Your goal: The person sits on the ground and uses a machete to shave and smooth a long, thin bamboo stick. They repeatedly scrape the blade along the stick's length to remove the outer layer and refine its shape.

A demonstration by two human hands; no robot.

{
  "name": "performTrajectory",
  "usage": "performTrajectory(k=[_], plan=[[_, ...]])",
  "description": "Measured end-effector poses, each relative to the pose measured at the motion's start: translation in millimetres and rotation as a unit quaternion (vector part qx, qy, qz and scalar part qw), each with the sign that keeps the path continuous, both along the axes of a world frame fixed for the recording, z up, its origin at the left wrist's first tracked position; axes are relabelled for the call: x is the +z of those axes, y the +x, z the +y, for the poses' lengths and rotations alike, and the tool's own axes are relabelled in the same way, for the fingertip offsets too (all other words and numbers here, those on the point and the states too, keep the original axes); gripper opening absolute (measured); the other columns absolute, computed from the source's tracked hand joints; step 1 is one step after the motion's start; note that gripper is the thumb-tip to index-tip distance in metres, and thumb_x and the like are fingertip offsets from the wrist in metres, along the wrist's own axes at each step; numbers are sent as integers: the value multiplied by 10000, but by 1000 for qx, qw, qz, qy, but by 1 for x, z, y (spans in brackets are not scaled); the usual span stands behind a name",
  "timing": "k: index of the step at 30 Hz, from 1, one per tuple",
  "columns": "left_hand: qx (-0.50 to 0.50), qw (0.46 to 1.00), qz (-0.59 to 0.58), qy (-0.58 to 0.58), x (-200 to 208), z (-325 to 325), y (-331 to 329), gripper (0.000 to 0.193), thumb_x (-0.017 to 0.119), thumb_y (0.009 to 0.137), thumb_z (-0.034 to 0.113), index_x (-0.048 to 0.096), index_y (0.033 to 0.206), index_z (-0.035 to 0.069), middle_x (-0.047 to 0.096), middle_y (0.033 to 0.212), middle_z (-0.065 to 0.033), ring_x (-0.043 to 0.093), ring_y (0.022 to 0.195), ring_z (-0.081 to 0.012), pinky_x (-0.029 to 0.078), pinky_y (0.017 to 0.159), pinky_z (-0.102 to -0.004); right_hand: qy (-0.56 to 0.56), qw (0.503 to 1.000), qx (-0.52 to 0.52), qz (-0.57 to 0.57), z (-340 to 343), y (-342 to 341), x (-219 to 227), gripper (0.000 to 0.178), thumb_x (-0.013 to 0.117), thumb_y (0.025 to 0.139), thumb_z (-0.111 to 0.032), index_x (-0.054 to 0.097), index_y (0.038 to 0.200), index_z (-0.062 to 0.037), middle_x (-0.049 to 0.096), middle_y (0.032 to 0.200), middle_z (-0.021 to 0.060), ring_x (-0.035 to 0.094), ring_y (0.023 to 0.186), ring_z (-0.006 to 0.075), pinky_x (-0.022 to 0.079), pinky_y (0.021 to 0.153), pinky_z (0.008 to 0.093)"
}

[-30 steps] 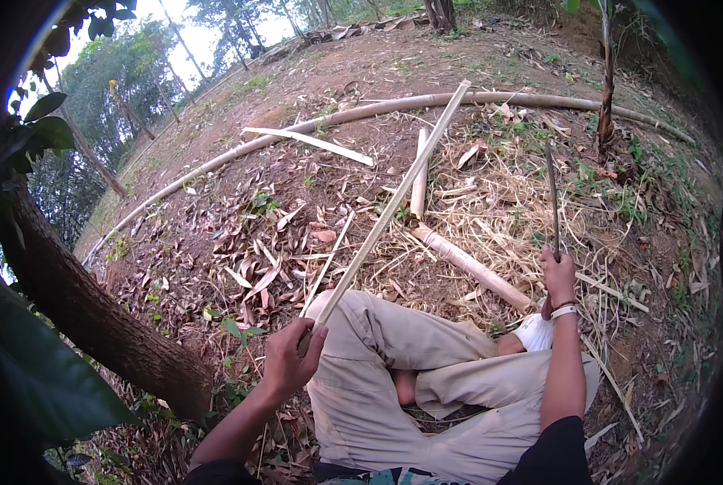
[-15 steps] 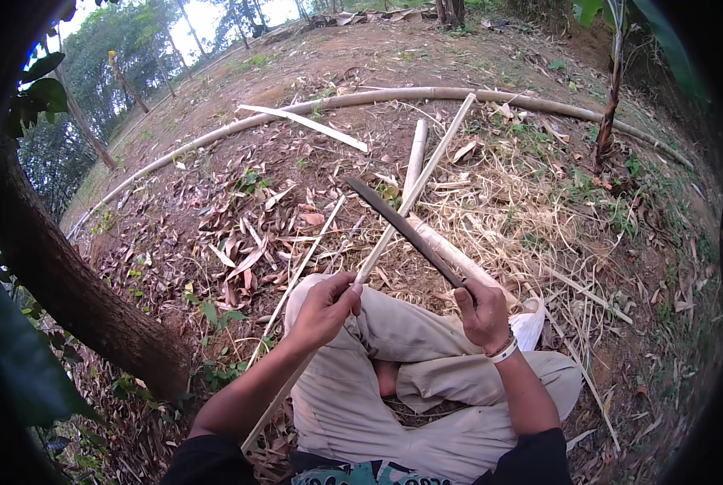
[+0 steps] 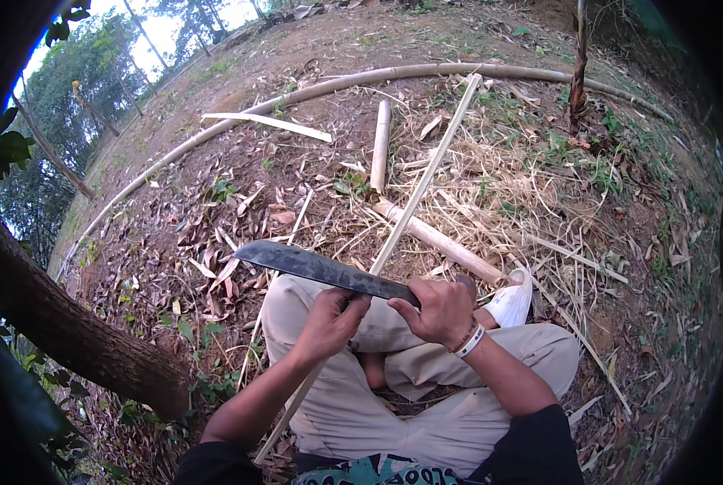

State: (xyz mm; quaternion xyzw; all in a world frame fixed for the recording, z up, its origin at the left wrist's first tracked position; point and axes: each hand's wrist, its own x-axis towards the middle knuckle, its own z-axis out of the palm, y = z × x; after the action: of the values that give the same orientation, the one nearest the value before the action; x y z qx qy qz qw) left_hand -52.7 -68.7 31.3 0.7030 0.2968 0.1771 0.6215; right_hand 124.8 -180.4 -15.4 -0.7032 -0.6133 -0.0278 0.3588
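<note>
Left hand is pinching a bamboo strip, right hand clasping a machete across it, apparently aligning, needing steadiness.

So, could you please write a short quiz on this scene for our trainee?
1. Which hand grips the knife?
2. True or false: the white wristband is worn on that same side.
3. Fill in: the left hand holds a long, pale ____, which the blade crosses in this view.

Key:
1. The right hand.
2. True.
3. Strip.
</note>
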Motion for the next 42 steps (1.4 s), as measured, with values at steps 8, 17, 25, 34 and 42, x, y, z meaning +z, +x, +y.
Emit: performTrajectory(k=[8, 17, 25, 34, 42], plan=[[-5, 996, 6, -92, 9, -6, -10, 154, 521, 1006, 147, 538, 901, 36, 406, 610, 57, 324, 459, -18, 261, 405, -214, 28, 999, 13, -21, 2, 5, 1, 540, 556, 895, -583, 554, 672, -91, 556, 550, 98, 600, 500, 287, 443, 465, 389], [-67, 986, 49, -146, 24, -15, -54, 321, 469, 1039, 203, 562, 1281, 13, 351, 633, 91, 292, 473, -4, 246, 423, -192, -22, 972, -234, 29, -1, 98, -22, 611, 461, 946, -584, 590, 697, -41, 553, 532, 156, 599, 538, 382, 458, 516, 475], [-48, 982, 35, -177, 11, -1, -51, 376, 446, 1044, 225, 484, 1357, 22, 347, 655, 78, 278, 496, -10, 219, 426, -189, 45, 965, -157, 204, -1, 74, -6, 562, 475, 976, -487, 609, 709, -11, 506, 523, 161, 539, 510, 369, 380, 514, 447], [-79, 988, 16, -131, -6, 7, -37, 335, 488, 1023, 206, 503, 1285, -2, 565, 768, 3, 450, 552, -46, 366, 486, -201, -5, 997, -69, 36, -6, 21, 9, 527, 546, 902, -562, 576, 678, -86, 578, 561, 135, 602, 533, 349, 442, 508, 450], [-32, 993, 47, -101, -8, 0, -37, 181, 478, 1002, 159, 564, 1033, 3, 591, 771, -2, 473, 596, -53, 401, 534, -230, -23, 998, -57, -8, -2, 11, -7, 530, 551, 895, -586, 569, 672, -106, 592, 548, 115, 609, 495, 312, 450, 455, 422]])
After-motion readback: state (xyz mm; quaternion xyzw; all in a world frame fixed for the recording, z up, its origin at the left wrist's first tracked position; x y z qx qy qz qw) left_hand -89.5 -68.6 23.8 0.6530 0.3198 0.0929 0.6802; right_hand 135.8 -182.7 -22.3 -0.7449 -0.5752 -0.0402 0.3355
